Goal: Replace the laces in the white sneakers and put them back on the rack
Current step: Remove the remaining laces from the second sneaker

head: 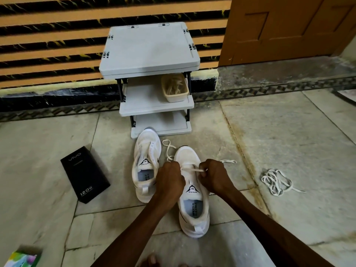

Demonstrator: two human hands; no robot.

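Two white sneakers stand on the stone floor in front of a small grey rack (154, 105). The left sneaker (145, 166) has no lace that I can see. The right sneaker (193, 207) carries a white lace (192, 169) across its lower eyelets. My left hand (169, 182) grips the shoe's left side, where one lace end loops out toward the rack. My right hand (214, 177) pinches the lace at the shoe's right side, and the free end trails past it on the floor.
A loose pile of white laces (277, 183) lies on the floor to the right. A beige basket of laces (175, 87) sits on the rack's middle shelf. A black box (84, 174) lies left of the shoes, a colourful box (23, 259) at bottom left.
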